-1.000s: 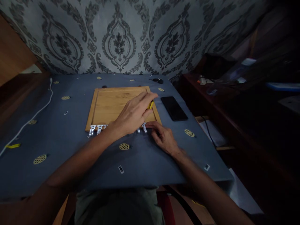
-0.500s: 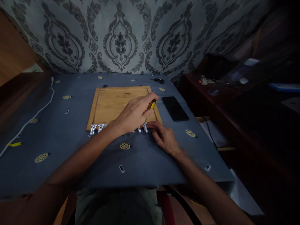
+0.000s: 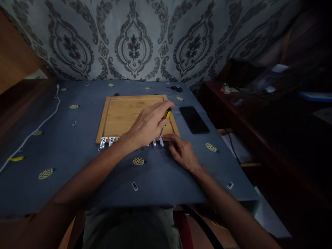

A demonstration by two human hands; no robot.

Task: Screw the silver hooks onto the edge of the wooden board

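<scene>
My left hand (image 3: 149, 122) is closed around a screwdriver (image 3: 167, 116) with a yellow and black handle. The screwdriver slants down, its shaft pointing at the rightmost silver metal fitting (image 3: 161, 140). My right hand (image 3: 183, 152) lies low on the right, its index finger stretched to that fitting and the other fingers curled; whether the thumb grips it is hidden. Several such fittings line the near edge of a wooden board (image 3: 124, 116), which lies flat with a groove round its border. My left forearm and hand cover the middle of that row.
A black phone (image 3: 194, 119) lies right of the board. Behind it is a small black object with a thin shaft (image 3: 176, 88). A white cable (image 3: 49, 119) runs along the left of the patterned blue tablecloth (image 3: 103, 186). A clear bottle (image 3: 264, 81) lies on the dark furniture at right.
My left hand and the screwdriver have shifted slightly, with the handle turned a little in the fingers. The right hand stays at the same fitting.
</scene>
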